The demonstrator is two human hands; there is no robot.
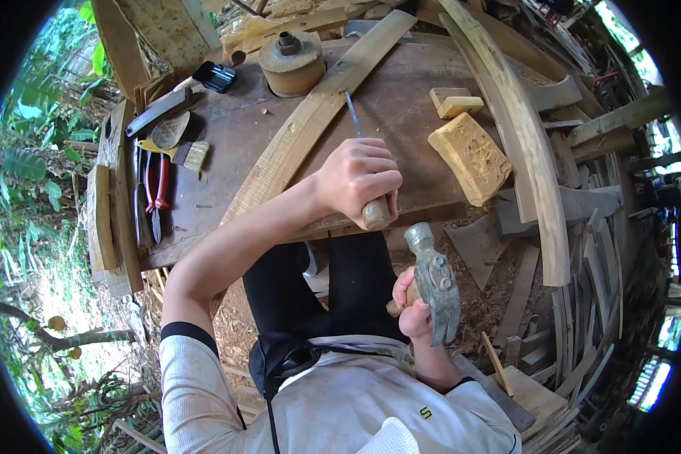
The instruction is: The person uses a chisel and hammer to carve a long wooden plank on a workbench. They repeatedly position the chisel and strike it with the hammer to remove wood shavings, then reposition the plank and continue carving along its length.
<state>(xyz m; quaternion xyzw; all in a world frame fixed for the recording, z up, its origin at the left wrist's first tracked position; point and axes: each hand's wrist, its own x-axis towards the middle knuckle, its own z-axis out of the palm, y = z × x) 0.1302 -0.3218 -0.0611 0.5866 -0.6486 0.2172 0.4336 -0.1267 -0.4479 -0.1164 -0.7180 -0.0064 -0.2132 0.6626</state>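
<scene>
My left hand (362,170) grips the wooden handle of a chisel (352,112), whose metal blade reaches up to a long plank (278,156) lying diagonally across the workbench (231,113). Below and to the right, near my lap, my right hand (413,313) is closed on the handle of a claw hammer (436,275), its metal head raised upward. A thick yellowish wood block (469,159) and smaller blocks (455,103) lie to the right of the chisel.
A round wooden piece with a metal fitting (290,70) stands at the back. Pliers (157,195), a brush (195,155) and a black plastic case (213,76) lie on the left. Long boards (546,242) overhang the bench's right side, beside stacked scrap wood (594,287).
</scene>
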